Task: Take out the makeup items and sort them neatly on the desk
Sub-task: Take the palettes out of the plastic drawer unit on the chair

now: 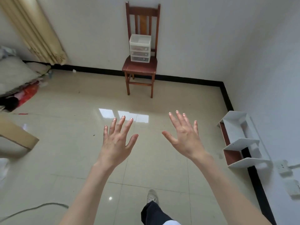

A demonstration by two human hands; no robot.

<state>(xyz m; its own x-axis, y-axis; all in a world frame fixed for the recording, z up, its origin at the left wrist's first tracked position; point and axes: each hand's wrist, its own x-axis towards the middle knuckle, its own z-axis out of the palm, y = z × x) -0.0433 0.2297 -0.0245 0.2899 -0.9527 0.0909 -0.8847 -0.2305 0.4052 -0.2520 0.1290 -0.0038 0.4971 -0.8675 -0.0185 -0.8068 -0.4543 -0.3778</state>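
Your left hand (pixel 116 140) is spreading all five fingers (pixel 121 125) wide and straight, back of the hand toward the camera, gripping nothing and touching nothing. Your right hand (pixel 185 135) is doing the same: fingers fanned apart, thumb angled inward toward the left hand, nothing in its grasp. Both hands are hovering in the air over the tiled floor (pixel 68 127), well in front of the wooden chair (pixel 140 69), with a gap between them and both forearms bare.

The clear plastic drawer unit (pixel 140 48) is sitting on the chair's seat, against the backrest, well apart from both hands. It is showing an open top tray and three drawers below; what is inside is too small and blurred to tell.

The chair is standing against the white wall. Left of the chair a beige curtain (pixel 34 30) is hanging, with heaped bedding (pixel 16 73) below it. Right of the chair, along the side wall, a white shelf piece (pixel 241 140) is lying on the floor. Nearer you than the chair, one shoe (pixel 151 196) and a dark trouser leg are showing.
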